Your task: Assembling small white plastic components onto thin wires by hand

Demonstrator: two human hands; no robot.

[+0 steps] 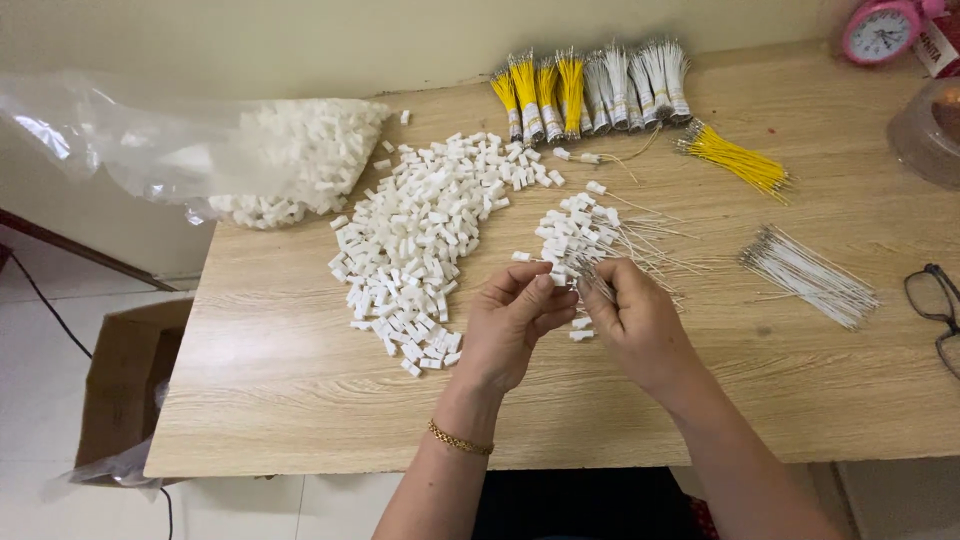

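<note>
As both hands meet above the tabletop [300,400], left hand [510,325] fingers pinch a plug [557,279]; right hand [635,320] fingers pinch its wire [600,285]. Judged light, rigid plug; thin, bendable wire: grip near tip.

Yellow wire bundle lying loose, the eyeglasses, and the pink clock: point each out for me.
Loose yellow wire bundle [737,160], head view, middle of the strands.
Eyeglasses [931,297], head view, rim of the near lens.
Pink clock [880,32], head view, white dial.

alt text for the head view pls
Two bare hands, left hand and right hand, pinch a small white connector over a wooden table, beside a white connector pile, with yellow wire bundles behind.
</note>
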